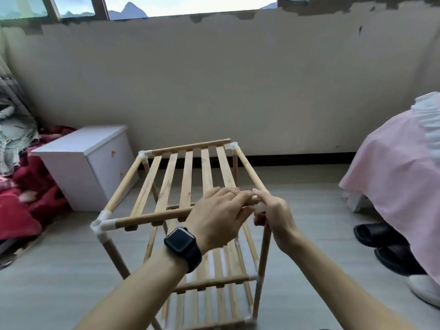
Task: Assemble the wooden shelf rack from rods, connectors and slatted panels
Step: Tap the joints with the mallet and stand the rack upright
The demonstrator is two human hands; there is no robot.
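Observation:
The wooden shelf rack (181, 177) stands on the floor in front of me, with a top slatted panel (185, 172) and lower slatted panels (221, 282) beneath. White plastic connectors sit at the corners, such as the near-left connector (102, 222) and the far-right connector (232, 146). My left hand (216, 215) lies over the front rod (152, 216) at the near-right corner, fingers curled round it. My right hand (273, 210) pinches the white connector (260, 207) at that corner, mostly hiding it. The right side rod (250, 170) runs back from there.
A white bedside cabinet (88, 160) stands to the left, next to red bedding (21, 210). A pink cloth-covered piece (392, 163) is on the right, with black slippers (381, 239) on the floor beside it. A plain wall (214, 86) is behind the rack.

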